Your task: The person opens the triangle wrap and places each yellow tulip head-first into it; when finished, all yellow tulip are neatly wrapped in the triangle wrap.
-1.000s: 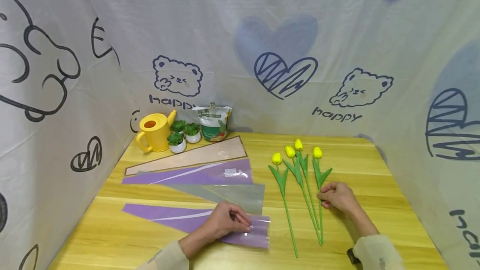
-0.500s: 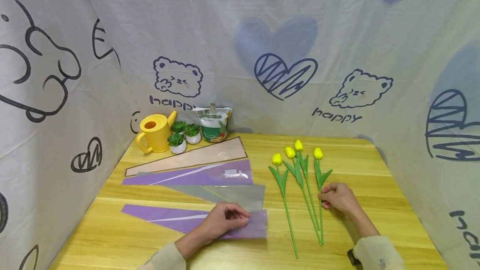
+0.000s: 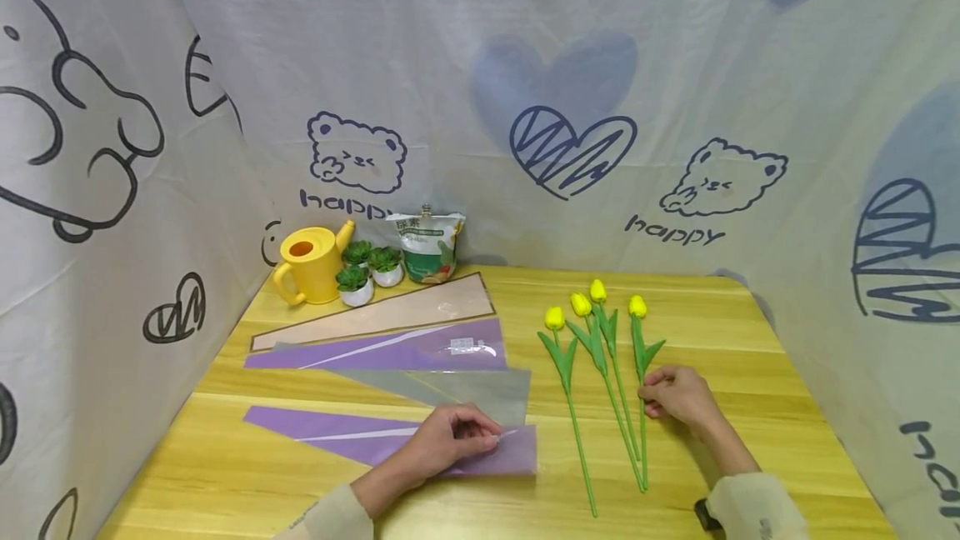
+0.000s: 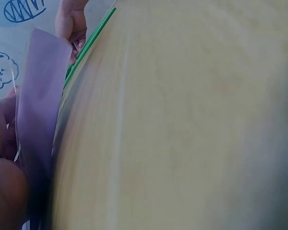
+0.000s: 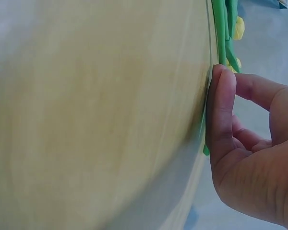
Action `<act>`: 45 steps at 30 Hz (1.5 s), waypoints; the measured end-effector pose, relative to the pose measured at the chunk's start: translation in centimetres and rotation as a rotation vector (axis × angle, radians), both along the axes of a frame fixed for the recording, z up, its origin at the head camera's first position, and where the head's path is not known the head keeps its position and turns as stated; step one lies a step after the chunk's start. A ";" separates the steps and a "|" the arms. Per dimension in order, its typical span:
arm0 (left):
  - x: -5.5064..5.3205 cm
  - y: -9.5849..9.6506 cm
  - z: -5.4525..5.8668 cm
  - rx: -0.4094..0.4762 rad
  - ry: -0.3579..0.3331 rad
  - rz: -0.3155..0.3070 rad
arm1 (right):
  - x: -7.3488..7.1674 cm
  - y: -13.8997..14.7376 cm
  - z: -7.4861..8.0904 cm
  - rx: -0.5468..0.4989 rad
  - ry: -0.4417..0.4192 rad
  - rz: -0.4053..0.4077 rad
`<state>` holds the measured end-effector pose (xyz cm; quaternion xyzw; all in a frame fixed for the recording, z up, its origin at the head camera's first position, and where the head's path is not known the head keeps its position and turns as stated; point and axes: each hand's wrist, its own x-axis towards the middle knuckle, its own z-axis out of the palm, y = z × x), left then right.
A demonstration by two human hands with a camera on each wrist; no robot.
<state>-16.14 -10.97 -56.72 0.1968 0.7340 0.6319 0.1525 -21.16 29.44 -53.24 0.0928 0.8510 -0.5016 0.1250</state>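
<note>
My left hand (image 3: 453,440) pinches the clear upper layer of a purple flower sleeve (image 3: 333,433) near its wide right end. In the left wrist view the sleeve (image 4: 42,91) stands edge-up beside the fingers. My right hand (image 3: 681,396) pinches the stem of the rightmost yellow tulip (image 3: 637,307), just below its leaves. Thumb and fingertips meet at the green stem in the right wrist view, where this hand (image 5: 252,139) lies close over the table. To its left lie a single tulip (image 3: 554,318) and two more tulips (image 3: 581,304) with crossing stems.
Behind the held sleeve lie a grey sleeve (image 3: 495,394), another purple sleeve (image 3: 405,348) and a beige sleeve (image 3: 420,307) with a dark border. At the back left stand a yellow watering can (image 3: 315,269), small potted succulents (image 3: 354,285) and a clipped bag (image 3: 429,248).
The near edge of the purple sleeve's wide end has shifted away from the person as the left hand lifts it slightly. The right hand and its tulip have barely moved.
</note>
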 end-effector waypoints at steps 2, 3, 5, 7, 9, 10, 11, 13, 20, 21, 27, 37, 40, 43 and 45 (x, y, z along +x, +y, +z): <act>0.0 0.1 0.0 -0.003 0.001 0.002 | 0.0 0.1 -0.1 -0.007 0.003 -0.006; 0.0 0.1 0.0 -0.005 0.002 0.002 | 0.1 0.1 -0.1 -0.010 0.005 -0.007; 0.0 0.1 0.0 -0.008 -0.001 0.002 | 0.1 0.2 0.0 -0.009 0.011 -0.014; 0.0 0.2 0.0 -0.012 -0.003 0.002 | 0.2 0.2 0.2 -0.008 0.015 -0.020; 0.1 0.2 0.0 -0.018 -0.007 0.004 | 0.3 0.3 0.4 -0.013 0.018 -0.027; 0.1 0.2 0.0 -0.020 -0.009 0.005 | 0.3 0.3 0.6 -0.016 0.019 -0.031; 0.1 0.2 0.0 -0.022 -0.011 0.006 | 0.3 0.3 0.7 -0.020 0.021 -0.031; 0.1 0.2 0.2 -0.018 -0.014 0.006 | 0.4 0.3 1.0 -0.028 0.025 -0.034; 0.1 0.3 0.3 0.002 -0.009 0.002 | 0.4 0.2 1.6 -0.041 0.034 -0.056; 0.1 0.3 0.3 0.003 -0.008 0.002 | 0.4 0.2 1.7 -0.047 0.039 -0.058; 0.1 0.3 0.1 0.006 -0.007 0.003 | 0.6 0.0 1.9 -0.095 0.066 -0.094; 0.1 0.3 0.2 0.014 -0.018 -0.001 | 1.2 -0.6 2.6 -0.147 0.100 -0.152; 0.1 0.3 0.3 0.013 -0.024 0.000 | 1.4 -0.7 2.7 -0.192 0.103 -0.167; 0.1 0.3 0.3 0.016 -0.033 0.000 | 1.6 -0.9 2.8 -0.237 0.108 -0.175; 0.1 0.3 0.3 0.018 -0.035 0.000 | 1.7 -1.1 2.7 -0.253 0.116 -0.178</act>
